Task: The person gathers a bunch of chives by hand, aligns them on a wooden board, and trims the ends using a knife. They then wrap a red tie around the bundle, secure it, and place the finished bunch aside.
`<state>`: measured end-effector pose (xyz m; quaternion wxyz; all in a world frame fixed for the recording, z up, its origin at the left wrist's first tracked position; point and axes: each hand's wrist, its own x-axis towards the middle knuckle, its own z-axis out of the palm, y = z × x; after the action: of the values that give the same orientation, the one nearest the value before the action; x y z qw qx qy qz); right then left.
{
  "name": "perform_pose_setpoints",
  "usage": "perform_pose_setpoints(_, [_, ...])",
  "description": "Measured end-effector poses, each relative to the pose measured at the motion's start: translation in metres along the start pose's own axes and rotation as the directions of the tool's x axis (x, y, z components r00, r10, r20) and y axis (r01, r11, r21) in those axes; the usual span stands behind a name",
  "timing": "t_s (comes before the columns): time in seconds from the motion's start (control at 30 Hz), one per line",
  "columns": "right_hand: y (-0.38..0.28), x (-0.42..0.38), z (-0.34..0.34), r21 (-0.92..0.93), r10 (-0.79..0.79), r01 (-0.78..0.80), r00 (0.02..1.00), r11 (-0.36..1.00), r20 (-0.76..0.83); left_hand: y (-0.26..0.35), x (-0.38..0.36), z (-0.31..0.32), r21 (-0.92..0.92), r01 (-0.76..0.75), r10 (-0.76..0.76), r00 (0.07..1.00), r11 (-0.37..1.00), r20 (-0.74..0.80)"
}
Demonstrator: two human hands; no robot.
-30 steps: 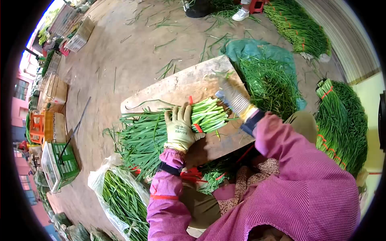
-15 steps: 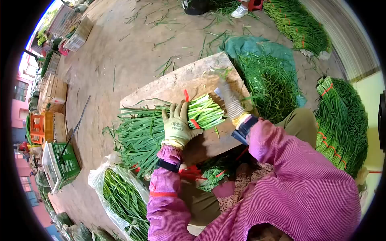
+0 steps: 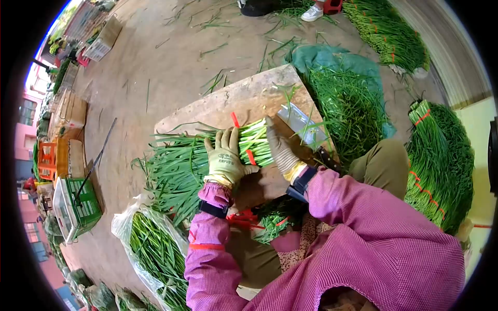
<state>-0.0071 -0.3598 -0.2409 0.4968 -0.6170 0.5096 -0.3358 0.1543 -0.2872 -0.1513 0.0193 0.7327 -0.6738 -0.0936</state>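
Note:
A bundle of garlic chives (image 3: pixel 181 160) lies on the wooden board (image 3: pixel 207 106), leaves to the left and pale stem ends to the right, with red ties (image 3: pixel 251 156) around it. My left hand (image 3: pixel 225 158), in a pale glove, is closed over the bundle near the stems. My right hand (image 3: pixel 280 150), also gloved, has its fingers stretched out and laid against the cut stem ends. A wide-bladed knife (image 3: pixel 303 124) lies on the board beyond my right hand, with stray leaves across it.
Loose chive trimmings (image 3: pixel 345 98) lie on green netting (image 3: pixel 332 56) right of the board. Tied chive bundles (image 3: pixel 436 155) are stacked at the right. A plastic bag of green stalks (image 3: pixel 155 249) stands at lower left. A green crate (image 3: pixel 85 202) is farther left. Another person's shoe (image 3: pixel 312 13) shows at the top.
My right hand has let go of the knife, which now lies on the board, and has moved left onto the stem ends. My left hand stays on the bundle.

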Motion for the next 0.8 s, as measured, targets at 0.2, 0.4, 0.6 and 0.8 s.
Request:
perform_pose_setpoints(0.2, [-0.040,0.027,-0.034,-0.254,-0.214,0.200,0.976,0.946,-0.028,-0.006,0.000,0.006,-0.030,0.003,-0.004,1.000,1.000,-0.029])
perform_pose_setpoints(0.4, [-0.103,0.095,0.008,-0.523,0.113,0.155,0.889,0.838,0.445,-0.006,0.000,0.006,-0.034,0.017,-0.017,1.000,0.999,-0.008])
perform_pose_setpoints(0.6, [-0.107,0.101,0.039,-0.596,0.027,0.436,0.792,0.674,0.610,-0.014,-0.002,0.018,-0.080,0.014,-0.020,0.997,0.997,-0.071])
perform_pose_setpoints(0.8, [-0.112,0.044,0.015,-0.485,-0.223,0.843,0.532,0.234,0.817,-0.018,0.001,0.022,-0.079,0.022,-0.025,0.999,0.997,-0.031])
